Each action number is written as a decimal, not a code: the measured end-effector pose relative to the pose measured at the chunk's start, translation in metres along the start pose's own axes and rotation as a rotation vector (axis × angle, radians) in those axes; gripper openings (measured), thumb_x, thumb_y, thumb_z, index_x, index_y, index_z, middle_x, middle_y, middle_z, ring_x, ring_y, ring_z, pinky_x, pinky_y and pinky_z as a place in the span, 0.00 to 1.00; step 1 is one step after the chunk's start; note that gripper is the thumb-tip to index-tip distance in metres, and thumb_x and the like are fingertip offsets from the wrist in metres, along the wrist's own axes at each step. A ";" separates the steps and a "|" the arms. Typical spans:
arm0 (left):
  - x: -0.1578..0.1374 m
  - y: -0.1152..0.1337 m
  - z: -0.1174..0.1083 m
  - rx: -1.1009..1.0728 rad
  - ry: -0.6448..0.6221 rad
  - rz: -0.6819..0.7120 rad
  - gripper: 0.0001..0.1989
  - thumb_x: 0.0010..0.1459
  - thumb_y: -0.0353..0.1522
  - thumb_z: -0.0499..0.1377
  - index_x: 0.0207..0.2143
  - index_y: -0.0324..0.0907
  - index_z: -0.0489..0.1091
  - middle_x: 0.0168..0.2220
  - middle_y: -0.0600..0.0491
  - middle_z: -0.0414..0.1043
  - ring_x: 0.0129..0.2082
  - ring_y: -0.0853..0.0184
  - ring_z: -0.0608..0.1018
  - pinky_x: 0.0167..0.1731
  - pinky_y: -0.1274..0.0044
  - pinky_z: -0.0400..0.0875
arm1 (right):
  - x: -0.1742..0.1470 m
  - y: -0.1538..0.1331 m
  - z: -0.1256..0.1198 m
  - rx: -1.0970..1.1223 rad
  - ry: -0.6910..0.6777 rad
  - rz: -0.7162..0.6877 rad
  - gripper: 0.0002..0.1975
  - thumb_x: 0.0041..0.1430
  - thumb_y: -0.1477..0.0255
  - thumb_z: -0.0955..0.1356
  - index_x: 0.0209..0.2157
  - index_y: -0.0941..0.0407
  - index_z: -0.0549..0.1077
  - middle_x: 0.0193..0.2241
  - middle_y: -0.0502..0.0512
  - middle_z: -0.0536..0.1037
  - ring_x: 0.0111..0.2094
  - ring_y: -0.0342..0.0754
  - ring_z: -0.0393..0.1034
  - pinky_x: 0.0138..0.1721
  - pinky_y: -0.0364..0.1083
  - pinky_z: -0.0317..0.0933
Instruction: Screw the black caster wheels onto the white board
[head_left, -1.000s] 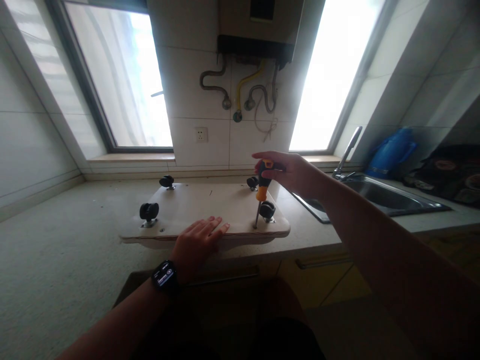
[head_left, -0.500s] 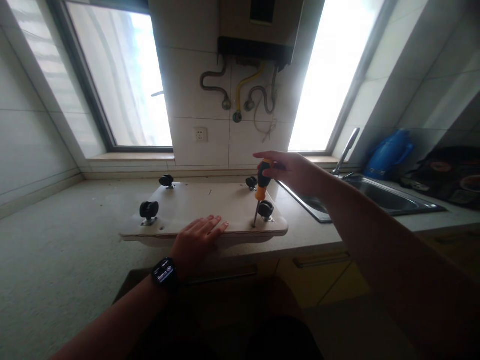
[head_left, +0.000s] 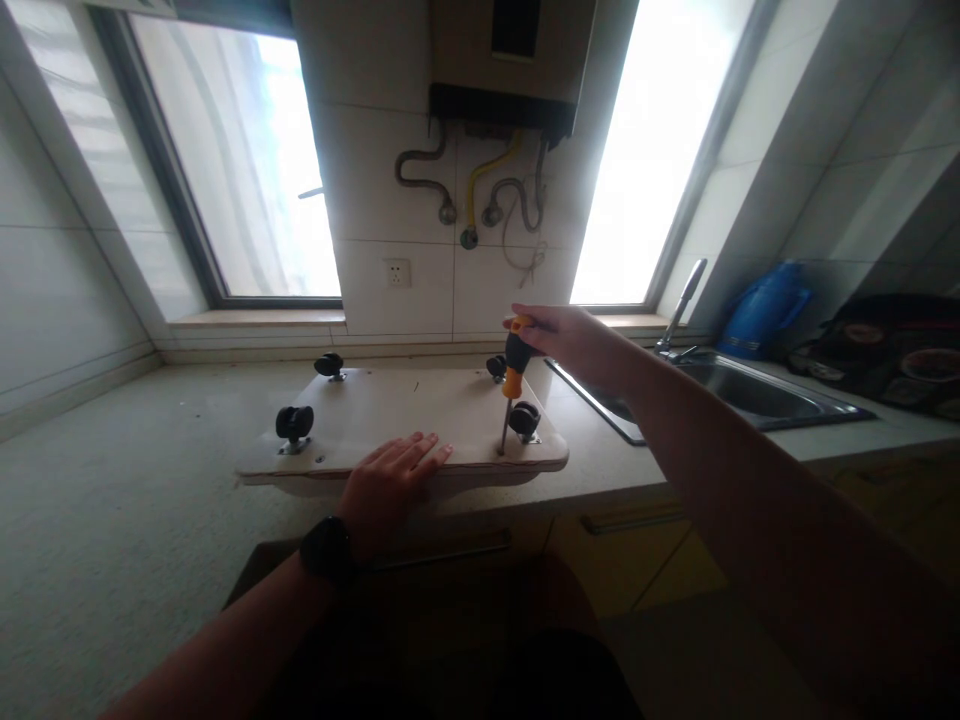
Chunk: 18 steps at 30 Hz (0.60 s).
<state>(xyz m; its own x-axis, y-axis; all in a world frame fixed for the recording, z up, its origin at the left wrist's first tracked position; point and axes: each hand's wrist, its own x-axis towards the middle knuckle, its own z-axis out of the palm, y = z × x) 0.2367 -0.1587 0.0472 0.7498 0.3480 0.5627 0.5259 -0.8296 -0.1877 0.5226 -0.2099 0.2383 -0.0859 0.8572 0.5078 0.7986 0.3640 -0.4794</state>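
Observation:
A white board (head_left: 390, 410) with rounded corners lies on the counter, several black caster wheels (head_left: 294, 424) standing up from its corners. My left hand (head_left: 397, 475) rests flat on its near edge, fingers stretched out and holding nothing. Closed round the top of a black and orange screwdriver (head_left: 516, 355) is my right hand (head_left: 555, 335). The screwdriver stands almost upright, its tip at a small spot on the board's near right part, beside the near right caster (head_left: 524, 421). Whether a screw sits under the tip I cannot tell.
To the right, a metal sink (head_left: 750, 390) with a faucet (head_left: 686, 300) is set into the counter (head_left: 150, 480). A blue jug (head_left: 769, 308) and a dark bag (head_left: 885, 350) stand behind and beside it. Pipes hang below the wall-mounted heater (head_left: 510, 60).
My right hand has turned slightly, and the screwdriver's handle leans a little differently. My left hand stays on the board. The watch screen has gone dark, and the whole view has shifted slightly.

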 end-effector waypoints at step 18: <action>0.001 0.002 -0.002 0.014 -0.004 -0.011 0.31 0.57 0.26 0.66 0.61 0.47 0.64 0.61 0.47 0.72 0.58 0.53 0.75 0.55 0.60 0.74 | -0.007 -0.012 -0.003 -0.185 -0.047 -0.074 0.29 0.67 0.61 0.62 0.67 0.53 0.61 0.45 0.58 0.79 0.39 0.49 0.73 0.40 0.49 0.66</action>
<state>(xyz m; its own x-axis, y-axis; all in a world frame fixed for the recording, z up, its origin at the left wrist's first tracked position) 0.2380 -0.1609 0.0487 0.7457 0.3589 0.5614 0.5395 -0.8196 -0.1927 0.5156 -0.2212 0.2432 -0.1726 0.8480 0.5010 0.8846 0.3572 -0.2999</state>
